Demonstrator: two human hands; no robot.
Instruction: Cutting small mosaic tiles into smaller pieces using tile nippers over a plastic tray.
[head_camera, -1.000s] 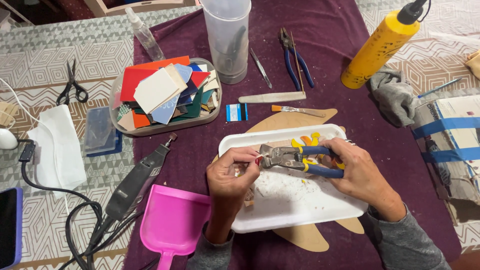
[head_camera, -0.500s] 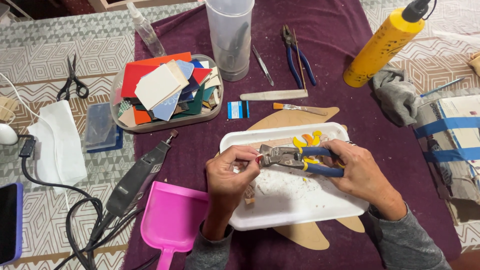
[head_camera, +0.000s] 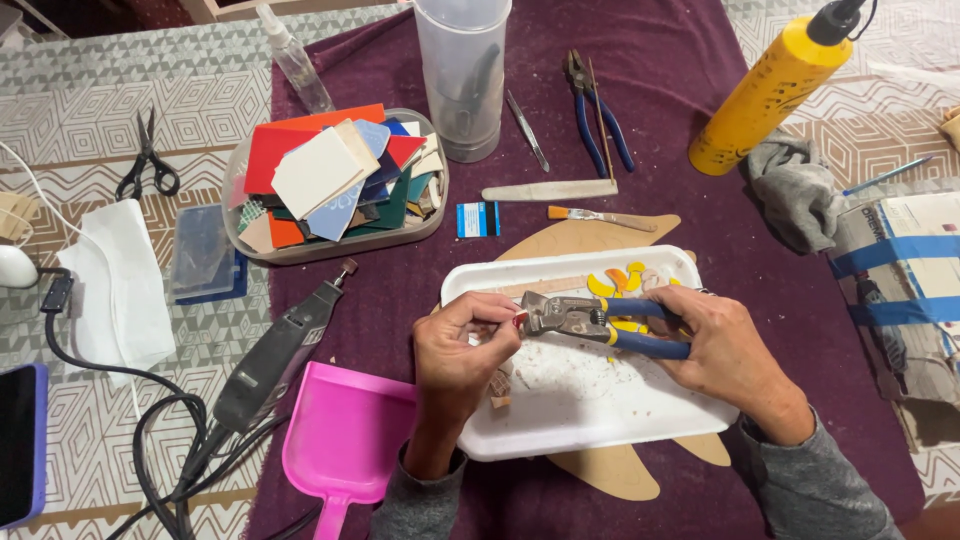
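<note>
Little has shifted: 2 hands, right (head_camera: 735, 350) gripping nippers (head_camera: 590, 322), left (head_camera: 460, 345) pinching a chip, over the tray's (head_camera: 600, 430) near edge.

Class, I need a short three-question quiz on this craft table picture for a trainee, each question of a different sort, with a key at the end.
1. True or false: the right hand grips blue-handled nippers over the white foam tray.
2. Which tool lies just left of the tray, beside the pink dustpan? A) scissors B) rotary tool C) paintbrush
3. Fill in: the left hand pinches a small piece at the nippers' ____.

Key
1. True.
2. B: the rotary tool lies there; the scissors are far left and the paintbrush is above the tray.
3. Jaws.
</note>
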